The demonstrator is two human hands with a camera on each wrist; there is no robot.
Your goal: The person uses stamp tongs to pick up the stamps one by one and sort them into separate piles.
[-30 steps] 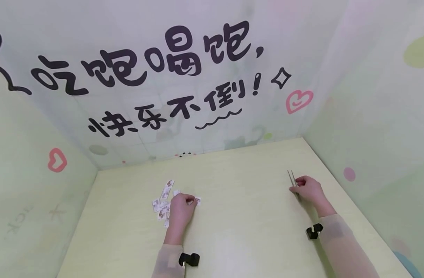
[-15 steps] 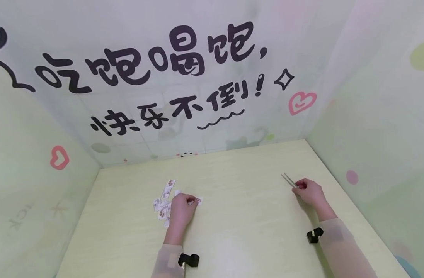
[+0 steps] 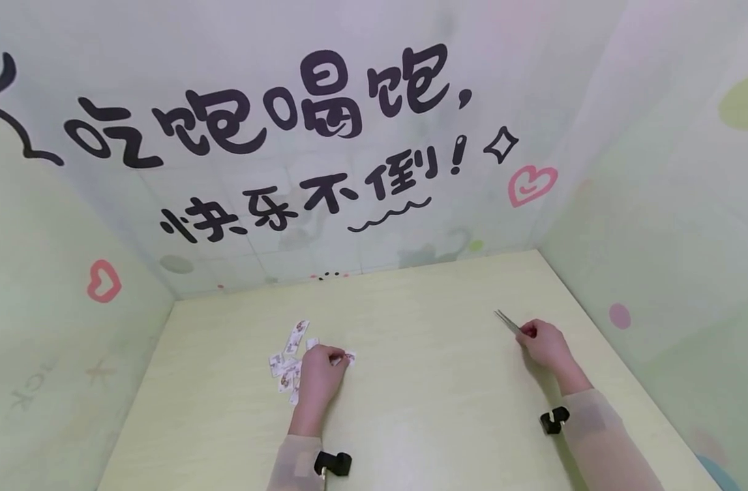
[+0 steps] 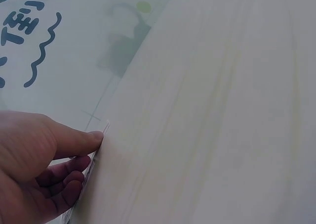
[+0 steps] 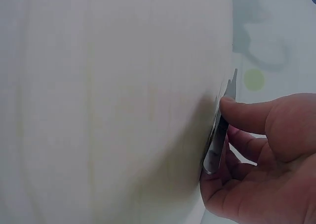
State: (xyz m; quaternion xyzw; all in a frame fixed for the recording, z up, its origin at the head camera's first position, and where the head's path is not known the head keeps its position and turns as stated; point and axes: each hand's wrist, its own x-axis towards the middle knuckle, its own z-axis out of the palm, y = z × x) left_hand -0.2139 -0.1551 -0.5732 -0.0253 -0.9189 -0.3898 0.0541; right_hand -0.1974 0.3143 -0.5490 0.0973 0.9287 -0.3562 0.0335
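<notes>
My right hand is at the right side of the table, holding metal tweezers. Their tips point up and left and stand close together. In the right wrist view the thumb presses on the side of the tweezers, with curled fingers behind. On the left, my left hand rests at the edge of a scattered pile of small white printed packets. Its thumb and fingertips pinch one small white packet; in the left wrist view this shows only as a thin edge under the left hand. Part of the pile is hidden behind that hand.
The pale wooden table is enclosed by a back wall with large dark lettering and by printed side walls. The right wall runs near the right hand. Each wrist carries a black clip.
The tweezers have turned in my right hand from pointing nearly straight ahead to pointing ahead and left. Their tips have come closer together. My left hand stays where it was.
</notes>
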